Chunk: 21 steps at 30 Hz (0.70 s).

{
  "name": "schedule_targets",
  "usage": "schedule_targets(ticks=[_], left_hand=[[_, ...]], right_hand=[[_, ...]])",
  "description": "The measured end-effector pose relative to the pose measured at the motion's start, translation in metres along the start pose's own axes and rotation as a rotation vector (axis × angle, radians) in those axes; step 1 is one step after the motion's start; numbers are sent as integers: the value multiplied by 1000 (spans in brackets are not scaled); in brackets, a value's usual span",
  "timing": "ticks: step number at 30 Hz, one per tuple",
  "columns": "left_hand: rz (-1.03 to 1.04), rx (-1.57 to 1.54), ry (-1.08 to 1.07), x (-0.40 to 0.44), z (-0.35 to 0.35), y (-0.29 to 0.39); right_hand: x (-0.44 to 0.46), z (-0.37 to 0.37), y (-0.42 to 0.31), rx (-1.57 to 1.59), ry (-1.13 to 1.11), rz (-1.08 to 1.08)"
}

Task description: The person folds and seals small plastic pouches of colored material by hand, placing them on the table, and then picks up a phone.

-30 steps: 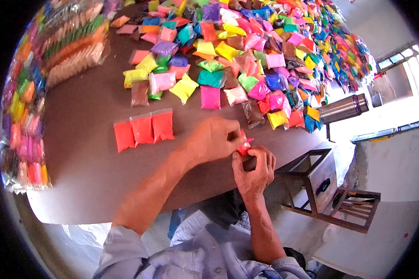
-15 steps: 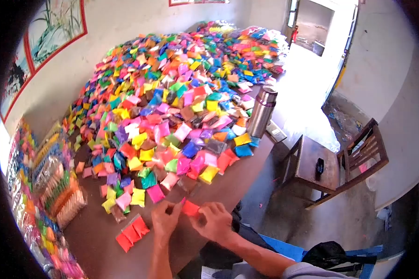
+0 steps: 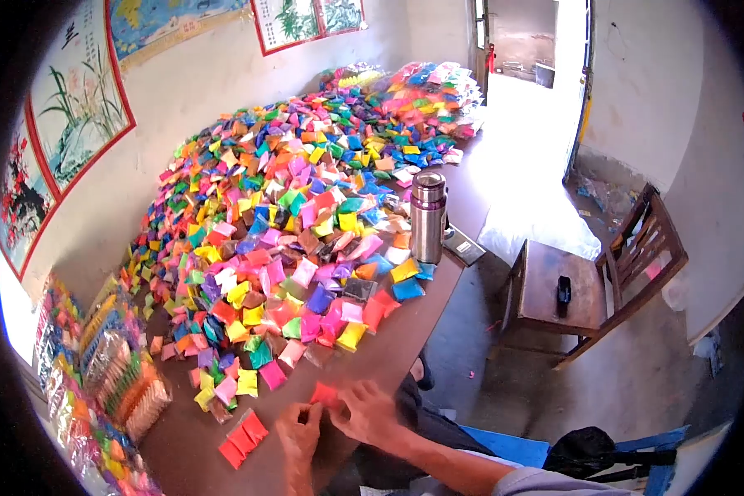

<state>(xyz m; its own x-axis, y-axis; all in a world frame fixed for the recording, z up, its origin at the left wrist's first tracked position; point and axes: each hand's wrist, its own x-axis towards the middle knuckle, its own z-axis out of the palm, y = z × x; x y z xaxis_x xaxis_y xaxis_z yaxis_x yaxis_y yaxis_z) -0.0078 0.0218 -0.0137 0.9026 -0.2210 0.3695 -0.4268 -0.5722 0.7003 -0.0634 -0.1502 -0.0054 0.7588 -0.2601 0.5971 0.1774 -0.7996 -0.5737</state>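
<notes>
My right hand (image 3: 369,413) pinches a small red packet (image 3: 324,393) by its right side, just above the brown table (image 3: 186,450). Close by on the left, my left hand (image 3: 299,428) has thumb and forefinger pressed together near the packet's lower left edge; whatever is between them is too small to make out. A joined strip of red packets (image 3: 244,438) lies flat to the left of my left hand. Beyond both hands spreads a large heap of small packets (image 3: 256,207) in many colours.
A steel flask (image 3: 427,219) stands by the table's right edge, beside a dark flat object (image 3: 463,245). Clear bags of packets (image 3: 128,380) line the left side. On the floor at right is a wooden chair (image 3: 558,289) with a small black object (image 3: 563,291) on its seat.
The view has tilted up and turned towards the doorway, so the hands appear lower. The red packet, earlier between both hands' fingertips, now shows more fully, with my right hand on it.
</notes>
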Motion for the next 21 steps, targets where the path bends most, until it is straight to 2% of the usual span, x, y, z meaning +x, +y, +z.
schedule_targets(ticks=[5,8,16,21], left_hand=[[-152,6,100,2,-2,12],[-196,-24,142,1,-2,-5],[-82,85,29,3,6,17],[-218,66,6,9,6,13]], right_hand=[[-5,3,6,53,5,-1],[-6,2,7,77,3,-2],[-8,4,11,103,20,-42],[-10,-5,11,94,-59,-24]])
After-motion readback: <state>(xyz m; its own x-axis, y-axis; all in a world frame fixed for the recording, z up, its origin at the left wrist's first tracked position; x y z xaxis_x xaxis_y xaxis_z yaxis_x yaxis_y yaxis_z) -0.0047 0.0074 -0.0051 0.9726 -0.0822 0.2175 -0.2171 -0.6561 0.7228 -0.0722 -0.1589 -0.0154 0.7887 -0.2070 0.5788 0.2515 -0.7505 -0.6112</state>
